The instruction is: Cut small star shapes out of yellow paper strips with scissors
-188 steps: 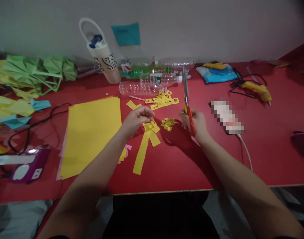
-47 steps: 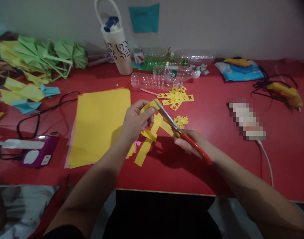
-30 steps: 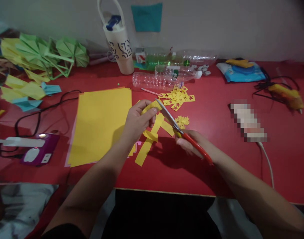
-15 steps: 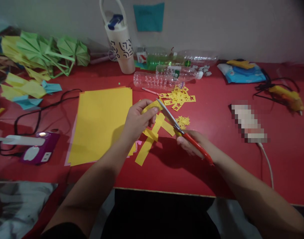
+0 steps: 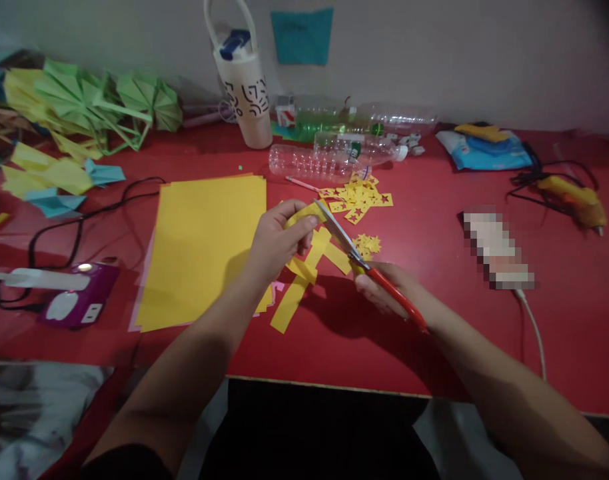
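Yellow paper strip [image 5: 312, 211], pinched in my left hand [image 5: 273, 241], seems light, floppy, best held near its end; my right hand [image 5: 402, 281] grips scissors [image 5: 370, 269].

No legible txt. Green label [image 5: 354, 152] on clear btl [image 5: 377, 149]: too small/blurry to read. White tumbler [image 5: 248, 100]: dark squiggles, unreadable. Phone scrn [image 5: 495, 245] pixelated.

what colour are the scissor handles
The scissor handles are red, with a little yellow showing too; seen best in the head view.
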A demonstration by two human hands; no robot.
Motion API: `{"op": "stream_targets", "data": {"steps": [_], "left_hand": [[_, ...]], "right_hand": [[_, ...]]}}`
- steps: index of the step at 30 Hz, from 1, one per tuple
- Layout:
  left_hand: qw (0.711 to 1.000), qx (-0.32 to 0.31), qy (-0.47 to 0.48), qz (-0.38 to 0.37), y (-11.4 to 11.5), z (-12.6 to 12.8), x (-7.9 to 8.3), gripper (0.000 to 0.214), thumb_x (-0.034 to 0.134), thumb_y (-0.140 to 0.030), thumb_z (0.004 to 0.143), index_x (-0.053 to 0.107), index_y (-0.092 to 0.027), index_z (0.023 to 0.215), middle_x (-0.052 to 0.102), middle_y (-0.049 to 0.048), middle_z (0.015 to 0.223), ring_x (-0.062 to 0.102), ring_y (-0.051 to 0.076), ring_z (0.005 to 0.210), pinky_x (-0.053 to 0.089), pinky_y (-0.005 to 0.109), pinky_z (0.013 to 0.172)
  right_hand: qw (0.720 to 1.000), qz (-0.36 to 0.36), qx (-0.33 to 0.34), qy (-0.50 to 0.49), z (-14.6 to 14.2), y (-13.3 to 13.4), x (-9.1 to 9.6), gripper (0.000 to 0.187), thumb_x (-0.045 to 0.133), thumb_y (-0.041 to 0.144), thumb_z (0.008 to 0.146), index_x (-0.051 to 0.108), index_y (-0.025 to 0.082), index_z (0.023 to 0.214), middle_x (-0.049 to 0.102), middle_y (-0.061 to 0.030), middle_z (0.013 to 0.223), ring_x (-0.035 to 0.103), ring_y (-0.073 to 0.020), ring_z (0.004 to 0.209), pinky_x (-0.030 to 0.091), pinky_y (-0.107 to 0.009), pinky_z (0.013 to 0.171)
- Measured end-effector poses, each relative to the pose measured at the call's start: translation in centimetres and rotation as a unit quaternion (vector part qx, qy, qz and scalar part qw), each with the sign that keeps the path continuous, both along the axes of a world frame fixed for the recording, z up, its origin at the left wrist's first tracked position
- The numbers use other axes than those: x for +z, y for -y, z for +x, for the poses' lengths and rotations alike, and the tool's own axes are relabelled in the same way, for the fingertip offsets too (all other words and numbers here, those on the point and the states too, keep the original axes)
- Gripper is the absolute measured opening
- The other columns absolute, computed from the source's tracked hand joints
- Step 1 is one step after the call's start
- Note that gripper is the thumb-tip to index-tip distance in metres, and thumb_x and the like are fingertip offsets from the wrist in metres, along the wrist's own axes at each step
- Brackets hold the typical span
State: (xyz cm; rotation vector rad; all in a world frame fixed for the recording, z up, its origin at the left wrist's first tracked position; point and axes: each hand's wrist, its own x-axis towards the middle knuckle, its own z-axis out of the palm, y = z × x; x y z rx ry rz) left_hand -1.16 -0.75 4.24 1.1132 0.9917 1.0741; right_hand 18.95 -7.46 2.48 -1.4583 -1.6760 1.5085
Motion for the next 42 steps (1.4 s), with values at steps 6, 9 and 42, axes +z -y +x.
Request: {"op": "stream_targets", "data": {"steps": [6, 9, 42], "left_hand": [[1.0, -0.001, -0.011, -0.005, -0.1, 0.0, 0.1, 0.011, 0.062, -0.018, 0.072, 0.053, -0.019, 0.066, 0.05, -0.0085, 0.041, 0.04, 0.002, 0.034, 0.037, 0.013, 0.038], [1.0, 0.001, -0.012, -0.006, -0.1, 0.0, 0.0, 0.011, 0.063, -0.019, 0.071, 0.053, -0.019, 0.067, 0.05, -0.0084, 0.042, 0.04, 0.002, 0.034, 0.037, 0.013, 0.037], [1.0, 0.006, -0.012, -0.007, -0.2, -0.1, 0.0, 0.018, 0.072, -0.025, 0.064, 0.054, -0.02, 0.064, 0.051, -0.0077, 0.041, 0.041, 0.003, 0.036, 0.037, 0.015, 0.037]], "right_hand": [[1.0, -0.013, 0.003, -0.001, 0.1, -0.1, 0.0, 0.058, 0.052, 0.079, 0.078, 0.039, 0.024, 0.067, 0.033, 0.0075, 0.054, 0.031, -0.0088, 0.047, 0.025, -0.026, 0.043], [1.0, -0.015, 0.006, 0.008, 0.3, -0.3, -0.4, 0.059, 0.054, 0.08, 0.076, 0.039, 0.024, 0.066, 0.035, 0.0072, 0.054, 0.032, -0.0088, 0.047, 0.025, -0.026, 0.044], [1.0, -0.019, 0.003, 0.003, 0.5, -0.3, -1.0, 0.055, 0.059, 0.074, 0.077, 0.041, 0.023, 0.067, 0.036, 0.0067, 0.055, 0.032, -0.0084, 0.047, 0.025, -0.025, 0.042]]}}
